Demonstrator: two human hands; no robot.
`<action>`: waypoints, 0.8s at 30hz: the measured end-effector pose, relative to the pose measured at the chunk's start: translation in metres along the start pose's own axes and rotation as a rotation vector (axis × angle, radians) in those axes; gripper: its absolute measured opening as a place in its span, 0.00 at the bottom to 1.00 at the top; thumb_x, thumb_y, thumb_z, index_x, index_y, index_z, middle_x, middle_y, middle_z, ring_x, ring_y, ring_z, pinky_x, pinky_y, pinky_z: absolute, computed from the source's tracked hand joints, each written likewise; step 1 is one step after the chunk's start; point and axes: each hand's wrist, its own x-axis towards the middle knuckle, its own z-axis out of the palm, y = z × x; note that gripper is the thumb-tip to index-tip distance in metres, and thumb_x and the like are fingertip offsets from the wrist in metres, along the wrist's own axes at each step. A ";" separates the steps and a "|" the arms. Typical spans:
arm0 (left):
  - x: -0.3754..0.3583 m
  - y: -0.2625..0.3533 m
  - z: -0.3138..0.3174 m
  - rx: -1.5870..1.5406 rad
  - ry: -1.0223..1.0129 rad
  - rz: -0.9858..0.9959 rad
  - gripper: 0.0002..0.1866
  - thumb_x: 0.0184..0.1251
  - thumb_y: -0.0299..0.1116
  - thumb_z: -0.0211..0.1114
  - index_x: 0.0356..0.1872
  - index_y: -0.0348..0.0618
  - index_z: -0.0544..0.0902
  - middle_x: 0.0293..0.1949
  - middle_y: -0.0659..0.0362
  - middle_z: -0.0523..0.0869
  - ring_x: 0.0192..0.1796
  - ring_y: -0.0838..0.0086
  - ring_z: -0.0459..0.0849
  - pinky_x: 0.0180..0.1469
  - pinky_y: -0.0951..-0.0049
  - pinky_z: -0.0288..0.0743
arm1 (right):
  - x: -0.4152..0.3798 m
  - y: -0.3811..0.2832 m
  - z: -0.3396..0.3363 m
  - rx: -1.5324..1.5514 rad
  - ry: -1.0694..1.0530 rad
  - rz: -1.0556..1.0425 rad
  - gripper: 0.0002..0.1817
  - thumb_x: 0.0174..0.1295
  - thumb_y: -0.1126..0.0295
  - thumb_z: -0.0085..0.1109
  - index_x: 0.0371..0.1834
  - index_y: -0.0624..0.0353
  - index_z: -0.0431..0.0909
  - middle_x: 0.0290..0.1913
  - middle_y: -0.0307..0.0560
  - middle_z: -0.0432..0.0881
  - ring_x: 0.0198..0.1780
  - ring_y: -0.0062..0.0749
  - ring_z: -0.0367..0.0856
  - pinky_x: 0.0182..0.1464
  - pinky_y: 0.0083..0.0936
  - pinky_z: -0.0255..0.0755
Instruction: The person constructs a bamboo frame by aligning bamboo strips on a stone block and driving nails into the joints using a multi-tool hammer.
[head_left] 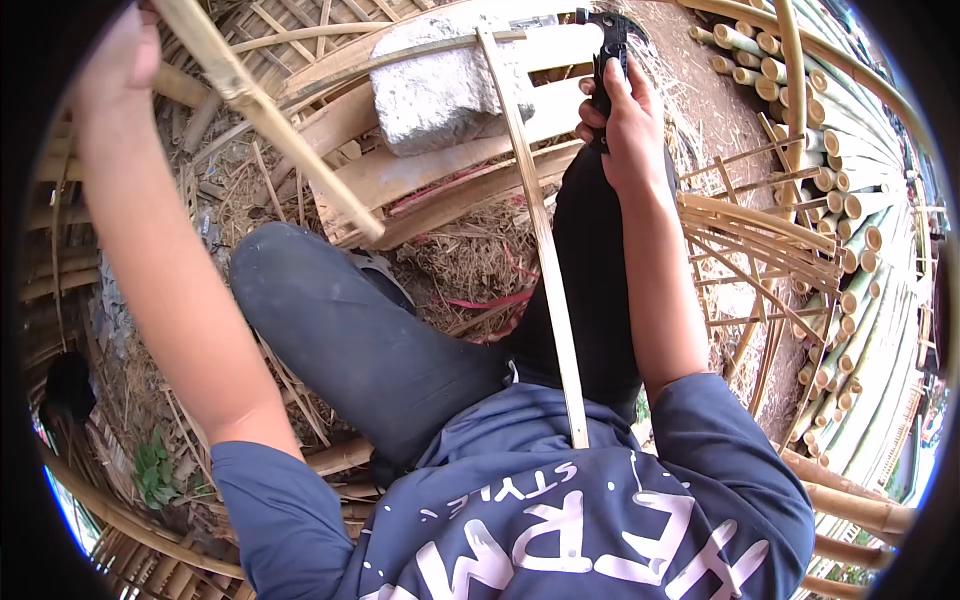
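Note:
My right hand is closed around the black handle of a hammer, whose head points toward the far side. At the upper left edge, my left hand is blurred and partly cut off, so its fingers do not show clearly. Right beside it a thick bamboo stick slants down toward my knee; whether the hand grips it is hidden. A long split bamboo strip runs from the top of a rough grey stone block down to my lap. Another thin curved bamboo strip crosses the block.
Beneath the stone lie flat wooden boards. Dry straw and shavings cover the ground between my legs. Stacked bamboo poles fill the right side, with a slatted bamboo piece before them. Bamboo lattice stands at the back.

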 end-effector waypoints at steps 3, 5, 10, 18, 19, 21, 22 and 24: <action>0.007 0.003 -0.003 -0.078 -0.166 -0.215 0.23 0.76 0.38 0.60 0.62 0.30 0.75 0.56 0.41 0.78 0.56 0.53 0.81 0.59 0.55 0.81 | 0.001 0.002 -0.003 0.005 -0.007 -0.002 0.22 0.78 0.60 0.51 0.71 0.49 0.63 0.35 0.40 0.77 0.25 0.19 0.69 0.24 0.21 0.69; 0.011 0.006 -0.001 -0.101 -0.310 -0.387 0.24 0.75 0.41 0.62 0.64 0.35 0.75 0.60 0.41 0.76 0.59 0.53 0.79 0.61 0.56 0.79 | 0.003 0.000 -0.001 0.011 0.001 0.002 0.22 0.78 0.60 0.52 0.71 0.49 0.64 0.35 0.40 0.76 0.25 0.19 0.70 0.24 0.21 0.69; -0.106 -0.079 0.057 -0.318 -0.085 -0.995 0.15 0.74 0.28 0.61 0.54 0.26 0.79 0.40 0.50 0.86 0.41 0.74 0.88 0.41 0.85 0.88 | 0.005 0.006 -0.001 0.042 0.028 0.025 0.27 0.78 0.59 0.53 0.75 0.48 0.60 0.36 0.39 0.75 0.24 0.19 0.69 0.24 0.21 0.70; -0.197 -0.134 0.092 -0.398 0.010 -1.132 0.11 0.78 0.25 0.54 0.48 0.24 0.80 0.41 0.45 0.88 0.37 0.65 0.89 0.40 0.70 0.89 | -0.003 0.003 0.006 0.005 0.008 -0.018 0.16 0.79 0.63 0.49 0.65 0.53 0.67 0.33 0.37 0.74 0.22 0.18 0.68 0.22 0.21 0.69; -0.197 -0.138 0.093 -0.379 0.016 -1.123 0.11 0.78 0.26 0.56 0.48 0.25 0.81 0.41 0.46 0.88 0.37 0.68 0.89 0.38 0.72 0.87 | -0.003 0.003 0.007 0.004 0.014 -0.022 0.16 0.79 0.63 0.49 0.65 0.54 0.67 0.33 0.37 0.74 0.22 0.18 0.69 0.22 0.21 0.70; -0.194 -0.143 0.098 -0.347 0.049 -1.092 0.11 0.78 0.27 0.57 0.48 0.27 0.82 0.40 0.48 0.89 0.36 0.70 0.88 0.36 0.74 0.86 | -0.002 0.003 0.008 0.003 0.036 -0.033 0.15 0.79 0.63 0.49 0.64 0.54 0.68 0.32 0.38 0.74 0.22 0.18 0.69 0.22 0.21 0.70; -0.194 -0.145 0.102 -0.334 0.080 -1.073 0.11 0.78 0.27 0.57 0.48 0.27 0.82 0.40 0.48 0.89 0.36 0.71 0.88 0.35 0.74 0.85 | -0.001 0.004 0.008 0.004 0.041 -0.053 0.14 0.79 0.63 0.49 0.62 0.55 0.68 0.32 0.38 0.74 0.22 0.18 0.69 0.22 0.21 0.70; -0.196 -0.148 0.107 -0.283 0.109 -1.057 0.11 0.78 0.27 0.57 0.48 0.26 0.82 0.40 0.47 0.89 0.36 0.69 0.88 0.35 0.73 0.85 | 0.002 0.005 0.007 0.013 0.036 -0.062 0.14 0.79 0.64 0.49 0.61 0.56 0.68 0.32 0.38 0.74 0.22 0.18 0.70 0.22 0.21 0.71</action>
